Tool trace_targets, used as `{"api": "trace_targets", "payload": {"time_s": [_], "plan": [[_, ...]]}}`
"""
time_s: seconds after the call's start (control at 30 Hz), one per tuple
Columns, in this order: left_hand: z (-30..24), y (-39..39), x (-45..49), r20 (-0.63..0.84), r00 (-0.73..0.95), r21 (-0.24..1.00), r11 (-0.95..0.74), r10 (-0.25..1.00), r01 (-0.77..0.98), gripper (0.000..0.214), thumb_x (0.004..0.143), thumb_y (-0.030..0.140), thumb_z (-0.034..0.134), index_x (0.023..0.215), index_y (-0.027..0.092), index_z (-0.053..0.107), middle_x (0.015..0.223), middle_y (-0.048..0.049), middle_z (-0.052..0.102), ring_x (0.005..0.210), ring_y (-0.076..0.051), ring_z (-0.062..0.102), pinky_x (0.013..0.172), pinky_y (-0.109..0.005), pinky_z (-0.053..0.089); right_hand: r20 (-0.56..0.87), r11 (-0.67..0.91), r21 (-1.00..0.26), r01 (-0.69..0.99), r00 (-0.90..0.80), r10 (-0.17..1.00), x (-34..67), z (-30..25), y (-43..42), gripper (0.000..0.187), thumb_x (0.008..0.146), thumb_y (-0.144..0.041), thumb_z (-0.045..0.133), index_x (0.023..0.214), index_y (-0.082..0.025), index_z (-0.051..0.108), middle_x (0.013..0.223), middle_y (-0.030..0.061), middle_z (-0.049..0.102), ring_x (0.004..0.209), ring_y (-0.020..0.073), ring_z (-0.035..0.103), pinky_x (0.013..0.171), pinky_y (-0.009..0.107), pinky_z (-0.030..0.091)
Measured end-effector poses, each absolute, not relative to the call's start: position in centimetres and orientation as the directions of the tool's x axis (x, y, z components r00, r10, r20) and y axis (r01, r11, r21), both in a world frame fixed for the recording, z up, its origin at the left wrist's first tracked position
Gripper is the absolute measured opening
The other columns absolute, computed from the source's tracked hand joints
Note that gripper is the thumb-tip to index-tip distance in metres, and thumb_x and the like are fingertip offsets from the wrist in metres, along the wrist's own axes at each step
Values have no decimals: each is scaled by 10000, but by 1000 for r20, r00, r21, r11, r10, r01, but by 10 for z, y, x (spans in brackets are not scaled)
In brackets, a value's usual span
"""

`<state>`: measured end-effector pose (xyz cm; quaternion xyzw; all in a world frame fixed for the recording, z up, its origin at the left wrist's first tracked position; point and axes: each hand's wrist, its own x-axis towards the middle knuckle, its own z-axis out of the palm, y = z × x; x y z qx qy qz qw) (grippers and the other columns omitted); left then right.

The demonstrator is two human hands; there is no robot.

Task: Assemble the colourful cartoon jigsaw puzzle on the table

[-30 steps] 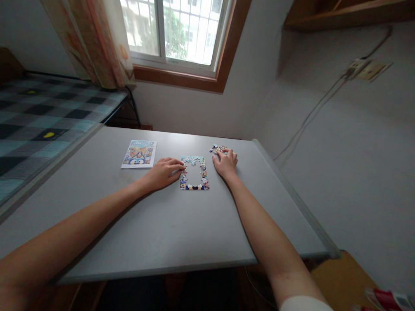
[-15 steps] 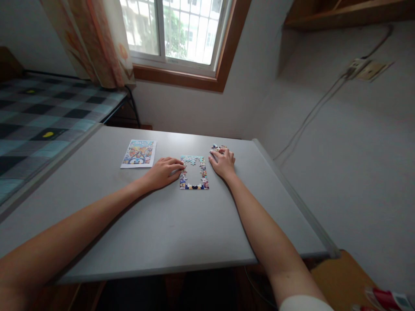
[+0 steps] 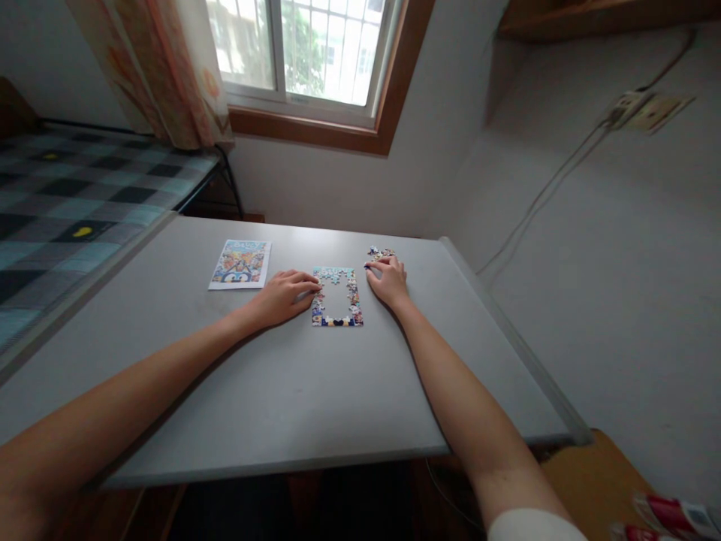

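Note:
A jigsaw puzzle (image 3: 354, 300) lies flat on the table, its border joined around a bare middle. The fingers of my left hand (image 3: 286, 294) are stretched out, their tips resting on the puzzle's left edge. To the right of the puzzle, my right hand (image 3: 387, 279) pinches a small dark puzzle piece (image 3: 368, 266) between thumb and fingertips, close above the table. Just beyond these fingers is a pile of loose puzzle pieces (image 3: 381, 253), partly hidden by the hand. A printed reference picture (image 3: 241, 264) lies left of my left hand.
The grey table (image 3: 293, 406) has a raised rim (image 3: 512, 338) on its right side. A bed with a checked cover (image 3: 84, 188) stands at the left, near a curtain (image 3: 169, 75). Cables (image 3: 541, 203) hang on the right wall. A wooden stool (image 3: 591, 481) is at lower right.
My right hand has drawn slightly back from the loose pieces, its fingers closer together, and a dark piece shows at the tips. The left hand stays at the puzzle's edge.

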<state>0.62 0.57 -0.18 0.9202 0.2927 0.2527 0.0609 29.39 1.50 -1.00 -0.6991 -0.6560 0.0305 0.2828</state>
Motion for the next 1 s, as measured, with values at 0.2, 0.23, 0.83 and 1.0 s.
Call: {"api": "trace_targets", "payload": {"time_s": [0.2, 0.23, 0.83, 1.0], "plan": [[-3, 6, 5, 431, 702, 248, -823, 567, 512, 269, 976, 319, 500, 1121, 239, 711, 1187, -59, 698, 1066, -228, 637, 967, -427, 482, 346, 42, -460, 887, 136, 928, 295, -9, 18, 257, 869, -311, 581, 1030, -210, 754, 1146, 120, 621, 1119, 283, 526, 998, 443, 425], [-3, 6, 5, 431, 702, 250, -823, 567, 511, 269, 976, 319, 500, 1121, 240, 711, 1187, -58, 698, 1065, -226, 638, 968, -425, 482, 350, 44, -461, 886, 136, 927, 295, -9, 18, 268, 872, -308, 576, 1049, -203, 748, 1133, 124, 628, 1110, 280, 532, 1000, 437, 424], [1, 4, 6, 423, 699, 281, -817, 577, 504, 277, 971, 327, 495, 1121, 250, 714, 1185, -63, 699, 1069, -233, 638, 970, -437, 481, 445, -100, -471, 877, 333, 831, 316, -1, 17, 427, 846, -166, 451, 1181, -185, 715, 1184, 156, 575, 1141, 307, 444, 1004, 460, 371], [0, 4, 7, 410, 699, 279, -810, 586, 516, 273, 972, 331, 501, 1118, 242, 714, 1186, -63, 699, 1073, -233, 638, 980, -435, 475, 299, -294, -539, 790, 505, 810, 326, -3, 16, 468, 821, -213, 489, 1245, -182, 685, 1248, 166, 541, 1167, 336, 422, 1011, 501, 362]]}}
